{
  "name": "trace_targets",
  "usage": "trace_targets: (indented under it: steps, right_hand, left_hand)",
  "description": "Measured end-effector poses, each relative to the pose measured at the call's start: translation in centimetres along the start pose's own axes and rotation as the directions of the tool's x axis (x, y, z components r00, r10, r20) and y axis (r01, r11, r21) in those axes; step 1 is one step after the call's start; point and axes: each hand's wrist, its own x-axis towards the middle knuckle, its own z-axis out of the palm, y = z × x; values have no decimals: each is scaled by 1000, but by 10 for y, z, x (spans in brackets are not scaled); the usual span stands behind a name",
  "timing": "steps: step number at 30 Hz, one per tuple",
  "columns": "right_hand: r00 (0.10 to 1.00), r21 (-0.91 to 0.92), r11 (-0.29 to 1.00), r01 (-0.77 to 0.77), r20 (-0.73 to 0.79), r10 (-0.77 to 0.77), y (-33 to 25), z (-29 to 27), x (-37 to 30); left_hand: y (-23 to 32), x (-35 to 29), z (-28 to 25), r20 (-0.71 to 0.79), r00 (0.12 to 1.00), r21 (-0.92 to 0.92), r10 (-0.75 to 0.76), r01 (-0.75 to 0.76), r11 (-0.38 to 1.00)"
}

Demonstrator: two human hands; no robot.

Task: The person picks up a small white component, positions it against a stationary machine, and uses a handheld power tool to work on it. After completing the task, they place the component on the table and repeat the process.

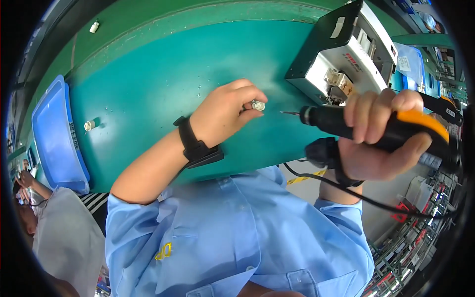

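Between the thumb and fingers of my left hand [222, 106] is a small round part [258, 105], pale and metallic, its end facing right. My right hand [378, 133] is wrapped round a black and orange electric screwdriver [329, 120]. Its thin bit points left at the small part, with a gap between them. A black cable hangs below my right hand. On the green mat [158, 64], far to the left, stands a similar pale cylindrical part [89, 125].
At the left edge of the mat lies a blue tray [57, 133]. A black and silver machine [346, 54] stands at the back right, a clear blue bin [410, 62] beyond it. Tiny clear bits are scattered on the mat. Another person [67, 237] sits at lower left.
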Motion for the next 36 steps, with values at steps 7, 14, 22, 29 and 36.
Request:
trace_targets:
  steps: [7,14,22,29,36]
  right_hand:
    - [974,-88,994,59,224,-38,24,17,-9]
    - [972,-155,986,55,234,-17,27,20,-8]
    - [988,-209,970,-126,57,141,23,37,-11]
    - [987,-366,930,-35,135,90,32,41,-10]
    - [978,-353,934,-44,175,112,35,43,-4]
  left_hand:
    - [2,-1,-2,1,999,39,45,-45,998]
    - [-2,-2,0,-36,993,49,116,-114,992]
    - [-5,-1,0,-18,997,11,81,-81,997]
    - [-9,-1,0,-16,993,10,113,-113,994]
    - [-8,0,0,-11,996,15,86,-86,996]
